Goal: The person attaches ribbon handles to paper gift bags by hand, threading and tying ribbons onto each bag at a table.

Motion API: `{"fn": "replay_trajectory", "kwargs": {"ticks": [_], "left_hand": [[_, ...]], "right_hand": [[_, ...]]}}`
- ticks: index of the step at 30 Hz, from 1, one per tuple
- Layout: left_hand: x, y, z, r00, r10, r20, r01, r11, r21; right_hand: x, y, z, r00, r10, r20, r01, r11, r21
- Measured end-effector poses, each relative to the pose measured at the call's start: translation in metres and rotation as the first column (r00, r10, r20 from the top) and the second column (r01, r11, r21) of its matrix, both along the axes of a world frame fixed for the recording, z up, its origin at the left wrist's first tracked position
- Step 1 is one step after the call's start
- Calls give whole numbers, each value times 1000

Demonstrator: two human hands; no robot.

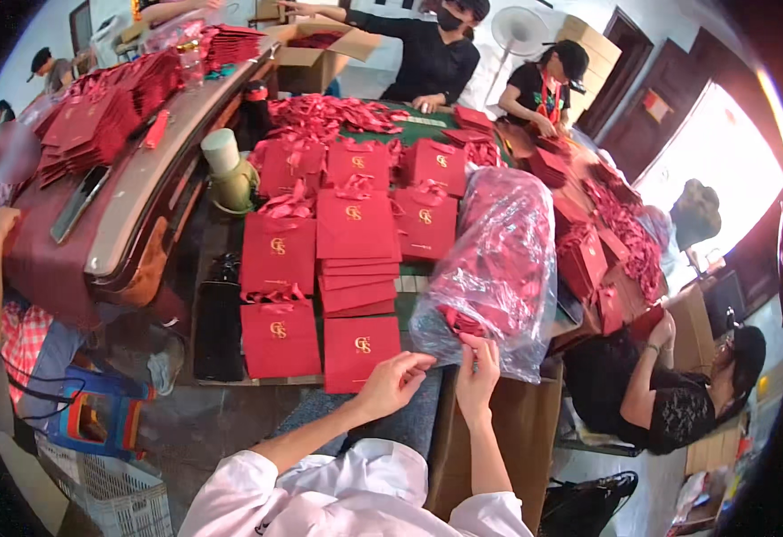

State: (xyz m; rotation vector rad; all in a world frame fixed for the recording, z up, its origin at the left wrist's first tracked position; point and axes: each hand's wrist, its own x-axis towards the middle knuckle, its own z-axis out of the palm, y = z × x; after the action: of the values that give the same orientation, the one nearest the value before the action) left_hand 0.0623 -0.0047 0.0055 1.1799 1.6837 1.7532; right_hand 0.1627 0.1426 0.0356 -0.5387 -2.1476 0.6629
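A clear plastic bag [499, 242] full of red ribbons or ribboned bags lies on the table in front of me, slightly to the right. My right hand [478, 376] is closed at the near end of this bag, pinching its plastic edge beside a bit of red. Just to the left, my left hand [395, 385] has its fingers curled together by the bag's lower corner; whatever they pinch is too small to make out. Close to that hand lies a red paper gift bag [361, 351] with a gold emblem. More red gift bags [356, 224] lie in stacks beyond.
Red ribbons [333, 116] are heaped at the far side. A green cup-like container [230, 183] stands left. Several people work around; a person [678, 394] sits at right. An open carton [315, 63] stands behind, a blue stool [101, 412] at left.
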Motion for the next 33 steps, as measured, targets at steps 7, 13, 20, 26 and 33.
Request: {"fn": "replay_trajectory", "kwargs": {"ticks": [7,13,20,26,33], "left_hand": [[9,30,-15,985,-121,-127,141,976,166],[23,15,-29,978,-170,-121,180,980,80],[42,6,-27,944,-325,-53,316,939,-139],[28,-16,-39,949,-264,-171,213,939,-269],[-42,-28,-11,996,-39,-81,21,977,-211]], "right_hand": [[7,-69,24,957,273,-95,-283,950,-128],[18,-80,36,945,287,-159,-322,902,-286],[40,-71,49,895,284,-343,-396,861,-320],[29,-55,52,946,195,-259,-318,713,-625],[4,-24,21,926,51,-373,-366,353,-861]]}}
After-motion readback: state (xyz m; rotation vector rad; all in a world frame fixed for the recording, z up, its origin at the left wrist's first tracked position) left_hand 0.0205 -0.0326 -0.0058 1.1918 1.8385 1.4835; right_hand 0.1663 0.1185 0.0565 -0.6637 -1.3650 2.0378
